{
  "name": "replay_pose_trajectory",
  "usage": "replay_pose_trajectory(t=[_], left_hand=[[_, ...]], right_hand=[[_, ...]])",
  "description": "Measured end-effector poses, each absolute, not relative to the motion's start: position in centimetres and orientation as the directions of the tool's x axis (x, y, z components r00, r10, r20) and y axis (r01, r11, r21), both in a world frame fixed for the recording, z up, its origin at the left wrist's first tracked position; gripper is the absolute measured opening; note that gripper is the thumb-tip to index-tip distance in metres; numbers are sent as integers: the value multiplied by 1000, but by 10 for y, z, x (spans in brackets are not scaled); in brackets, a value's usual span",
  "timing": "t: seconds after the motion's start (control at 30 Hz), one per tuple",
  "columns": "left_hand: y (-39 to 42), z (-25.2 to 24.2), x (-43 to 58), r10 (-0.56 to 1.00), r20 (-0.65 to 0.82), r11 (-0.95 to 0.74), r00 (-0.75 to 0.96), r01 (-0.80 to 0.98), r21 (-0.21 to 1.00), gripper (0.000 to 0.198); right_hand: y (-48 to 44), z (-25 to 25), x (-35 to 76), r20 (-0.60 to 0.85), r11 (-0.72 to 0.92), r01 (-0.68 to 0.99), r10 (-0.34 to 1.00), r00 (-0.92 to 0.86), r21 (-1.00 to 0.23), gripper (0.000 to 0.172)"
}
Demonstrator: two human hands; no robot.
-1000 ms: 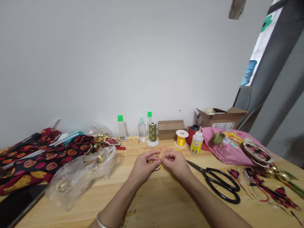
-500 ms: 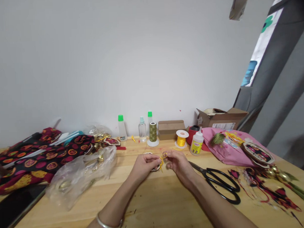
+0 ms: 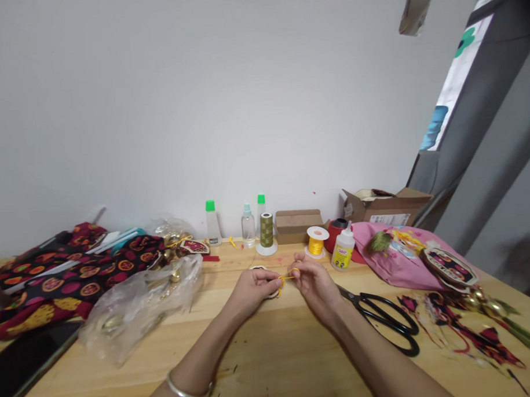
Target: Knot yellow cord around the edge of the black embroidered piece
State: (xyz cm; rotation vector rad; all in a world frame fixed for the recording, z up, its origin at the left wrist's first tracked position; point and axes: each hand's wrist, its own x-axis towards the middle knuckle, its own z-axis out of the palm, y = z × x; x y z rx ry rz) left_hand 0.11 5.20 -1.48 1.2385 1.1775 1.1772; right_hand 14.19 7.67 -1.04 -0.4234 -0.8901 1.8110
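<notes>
At the middle of the table, my left hand (image 3: 256,288) pinches a small pale-edged patch (image 3: 272,294), mostly hidden under the fingers, together with the knotted part of a yellow cord (image 3: 282,283). From there the cord runs right, stretched nearly straight, to my right hand (image 3: 315,285), whose thumb and fingertips are closed on its end. A yellow cord spool (image 3: 316,245) stands behind my right hand. Black-handled scissors (image 3: 384,316) lie beside my right forearm.
A glue bottle (image 3: 342,249), an olive thread spool (image 3: 266,230) and a small cardboard box (image 3: 299,226) line the back. On the left lie a plastic bag (image 3: 138,310), patterned cloth (image 3: 97,268) and a phone (image 3: 27,363). A pink bag (image 3: 406,263) and tassel scraps (image 3: 465,330) lie right.
My right hand has moved slightly right, away from my left, drawing the yellow cord out from a small loop into a straighter line. My left hand has stayed in place.
</notes>
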Motion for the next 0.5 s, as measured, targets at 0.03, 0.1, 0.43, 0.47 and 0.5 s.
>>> replay_pose_trajectory(t=[0.03, 0.1, 0.43, 0.47, 0.5], left_hand=[[52, -15, 1, 999, 11, -12, 50, 6, 1000, 27], [52, -14, 1, 998, 24, -24, 56, 5, 1000, 26], [51, -18, -1, 991, 69, -78, 116, 76, 994, 26], [51, -18, -1, 990, 71, -81, 119, 85, 993, 27], [51, -18, -1, 990, 73, -84, 119, 92, 992, 27]], right_hand=[[76, -9, 142, 137, -196, -664, 899, -415, -721, 14], [75, -7, 143, 155, -225, -692, 884, -441, -686, 12], [73, -5, 143, 189, -204, -692, 875, -446, -692, 6], [73, -5, 143, 190, -197, -680, 872, -451, -706, 7], [73, -5, 143, 190, -192, -673, 872, -451, -714, 9]])
